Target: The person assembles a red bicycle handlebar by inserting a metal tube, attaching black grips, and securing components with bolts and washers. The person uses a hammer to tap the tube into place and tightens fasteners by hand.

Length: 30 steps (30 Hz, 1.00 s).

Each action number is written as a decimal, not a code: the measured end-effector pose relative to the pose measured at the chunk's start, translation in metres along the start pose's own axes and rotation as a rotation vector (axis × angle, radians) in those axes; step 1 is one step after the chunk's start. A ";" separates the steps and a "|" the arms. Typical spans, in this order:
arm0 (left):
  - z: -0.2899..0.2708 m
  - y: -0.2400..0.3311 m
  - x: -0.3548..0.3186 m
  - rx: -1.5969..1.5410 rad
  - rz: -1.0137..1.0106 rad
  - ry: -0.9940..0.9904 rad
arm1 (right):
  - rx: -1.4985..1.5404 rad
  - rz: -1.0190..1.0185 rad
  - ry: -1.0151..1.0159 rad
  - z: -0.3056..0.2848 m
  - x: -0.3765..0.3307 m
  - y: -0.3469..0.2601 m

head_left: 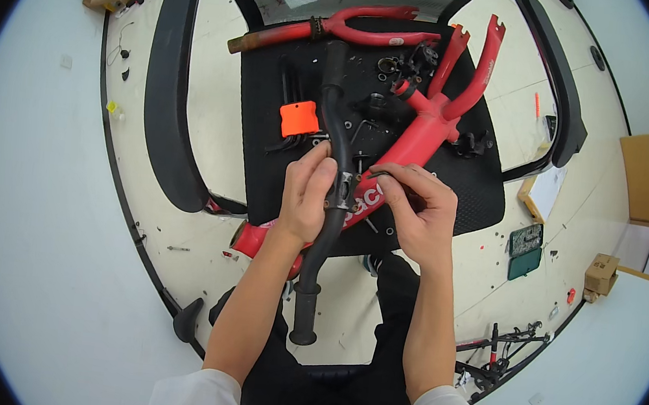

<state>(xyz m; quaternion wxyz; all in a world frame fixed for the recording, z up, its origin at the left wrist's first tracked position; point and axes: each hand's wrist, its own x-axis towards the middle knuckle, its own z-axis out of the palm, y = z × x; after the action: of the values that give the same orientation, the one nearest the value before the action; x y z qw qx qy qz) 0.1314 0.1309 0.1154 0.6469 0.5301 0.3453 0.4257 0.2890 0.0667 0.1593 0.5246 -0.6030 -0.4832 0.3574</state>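
Observation:
A black bicycle handlebar (332, 116) with dark grips at both ends stands lengthwise before me, over the seat of a black chair (468, 194). My left hand (308, 193) closes around its middle, beside a worn metal clamp (345, 191). Close to the clamp's other side, my right hand (423, 205) pinches a small thin dark piece (380, 174); its kind is partly hidden by the fingers. Beneath both hands lies a red bicycle frame (413, 145), slanting across the seat.
A red fork (343, 26) lies at the seat's far edge. Left of the handlebar is an orange hex key holder (299, 119) with black keys. Armrests (168, 91) flank the seat. On the floor at right are a green case (525, 251) and a small carton (601, 273).

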 end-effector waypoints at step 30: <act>-0.005 -0.001 -0.011 0.470 0.250 0.236 | -0.350 -0.201 0.142 0.047 -0.009 0.000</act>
<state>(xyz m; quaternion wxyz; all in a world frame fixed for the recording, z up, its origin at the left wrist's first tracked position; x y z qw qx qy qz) 0.1226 0.1228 0.1131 0.4041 0.6507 0.4395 0.4692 0.2426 0.0721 0.1498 0.4775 -0.6574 -0.5573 0.1707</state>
